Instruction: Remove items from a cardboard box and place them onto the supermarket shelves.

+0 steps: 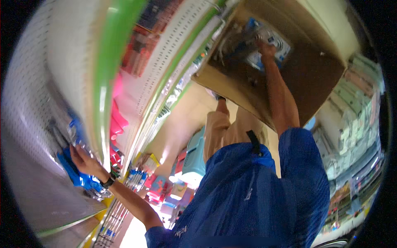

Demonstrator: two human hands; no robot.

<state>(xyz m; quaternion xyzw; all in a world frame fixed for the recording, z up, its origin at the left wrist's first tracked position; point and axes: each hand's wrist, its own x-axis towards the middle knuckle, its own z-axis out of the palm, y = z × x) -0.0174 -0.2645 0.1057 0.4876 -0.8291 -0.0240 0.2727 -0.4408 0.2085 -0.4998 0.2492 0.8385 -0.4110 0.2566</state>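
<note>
My left hand (85, 159), with a dark watch at its wrist, is at the shelf on the left, against blue and clear plastic packages (69, 167). Blur hides whether its fingers grip one. My right arm reaches down into a large open cardboard box (313, 77). Inside it, my right hand (266, 49) is on a blue-and-white package (280, 46) in clear plastic. Other packaged items, too blurred to name, lie beside it in the box.
White perforated shelving with a green edge strip (104, 77) runs along my left, holding pink items (117, 119) and red packs (141, 52). A light blue plastic item (194, 155) stands farther off on the floor. More stocked shelves (347, 121) are at the right.
</note>
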